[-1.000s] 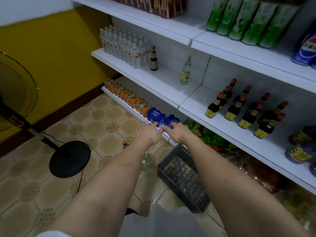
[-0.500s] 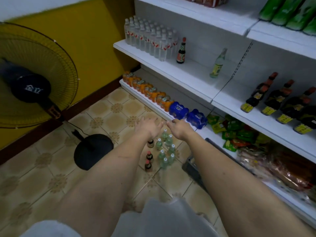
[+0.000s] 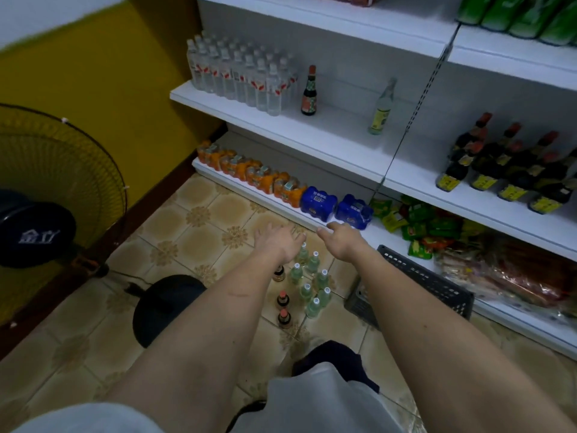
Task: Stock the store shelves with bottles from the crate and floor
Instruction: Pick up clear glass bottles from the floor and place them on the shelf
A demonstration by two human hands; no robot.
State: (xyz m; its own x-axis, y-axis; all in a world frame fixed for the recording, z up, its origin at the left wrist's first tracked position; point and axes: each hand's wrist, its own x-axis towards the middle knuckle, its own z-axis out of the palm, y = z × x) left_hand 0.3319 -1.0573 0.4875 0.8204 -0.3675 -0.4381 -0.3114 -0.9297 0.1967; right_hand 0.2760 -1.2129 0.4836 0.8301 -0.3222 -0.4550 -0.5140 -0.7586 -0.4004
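A: Starting at the left, we see a standing fan (image 3: 46, 195) with its round black base (image 3: 165, 307) on the tiled floor (image 3: 193, 242), in front of the yellow wall (image 3: 93, 82).

B: Next, our left hand (image 3: 276, 243) reaches out over the floor, palm down, fingers straight and slightly spread, gripping nothing. Just under and beyond its wrist stand the bottles we care about: a cluster of clear green-tinted bottles (image 3: 309, 282) with white caps, upright on the tiles, and beside them on the left a short column of three small dark bottles (image 3: 282, 300) with reddish caps.

A: Then our right hand (image 3: 342, 240), held above the front edge of the bottom shelf (image 3: 274, 201), near the blue packs (image 3: 335, 206). Its fingers curl loosely downward and we see nothing in them; the fingertips are turned away from us.

B: To the right of that forearm, the dark plastic crate (image 3: 437, 282) sits on the floor against the bottom shelf. We cannot tell what is inside.

A: On the middle shelf (image 3: 312, 135), from the left: clear water bottles (image 3: 240, 76), one dark sauce bottle (image 3: 309, 92), one pale green bottle (image 3: 381, 109), and farther right a group of dark bottles with yellow labels (image 3: 505, 170).
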